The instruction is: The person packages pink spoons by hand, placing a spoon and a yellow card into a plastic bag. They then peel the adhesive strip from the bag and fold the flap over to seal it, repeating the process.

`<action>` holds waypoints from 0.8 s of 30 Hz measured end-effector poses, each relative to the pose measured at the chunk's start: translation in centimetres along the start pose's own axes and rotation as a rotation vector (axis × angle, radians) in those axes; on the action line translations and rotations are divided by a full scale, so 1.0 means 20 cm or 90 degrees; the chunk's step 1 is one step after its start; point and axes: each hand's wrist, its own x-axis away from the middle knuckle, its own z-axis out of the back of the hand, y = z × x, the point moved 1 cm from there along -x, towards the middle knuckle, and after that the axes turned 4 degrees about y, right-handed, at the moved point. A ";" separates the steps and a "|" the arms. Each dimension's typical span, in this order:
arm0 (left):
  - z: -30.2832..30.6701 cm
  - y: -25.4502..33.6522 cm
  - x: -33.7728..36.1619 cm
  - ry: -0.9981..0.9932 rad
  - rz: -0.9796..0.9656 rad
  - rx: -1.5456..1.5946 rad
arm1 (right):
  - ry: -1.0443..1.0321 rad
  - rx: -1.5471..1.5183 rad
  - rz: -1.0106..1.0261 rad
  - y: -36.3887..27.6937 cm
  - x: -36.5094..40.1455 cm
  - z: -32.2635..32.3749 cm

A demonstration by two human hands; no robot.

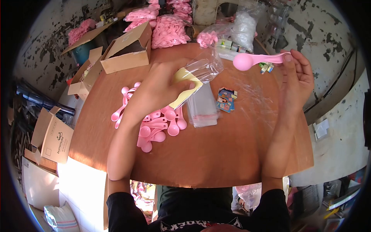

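Above the far half of a brown wooden table point(216, 154), the person's right hand point(297, 77) is raised off the surface. It pinches the handle end of a pink plastic spoon point(251, 60) between thumb and fingertips. The spoon lies roughly level in the air, its round bowl pointing towards the left hand and ending just short of the bag's mouth.

The left hand point(162, 87) is closed on a small clear plastic bag point(203, 67) with a pale yellow card point(185, 87) at its near end. The thumb presses on the card, and the bag's crinkled open end stands up and away from the person.

Directly under that hand, a loose heap of pink plastic spoons point(158, 129) lies on the table, spreading left and towards the person. Just to the right of the heap, a flat stack of clear bags point(203, 108) rests on the wood. Beside it sits a small bunch of colourful printed cards point(226, 99).

At the far left edge stands an open cardboard box point(127, 52). Behind it, bulging clear sacks of pink spoons point(170, 31) are piled up.
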 end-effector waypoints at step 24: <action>-0.06 0.03 0.01 -0.052 -0.049 0.089 | -0.084 0.065 0.029 -0.01 0.12 -0.11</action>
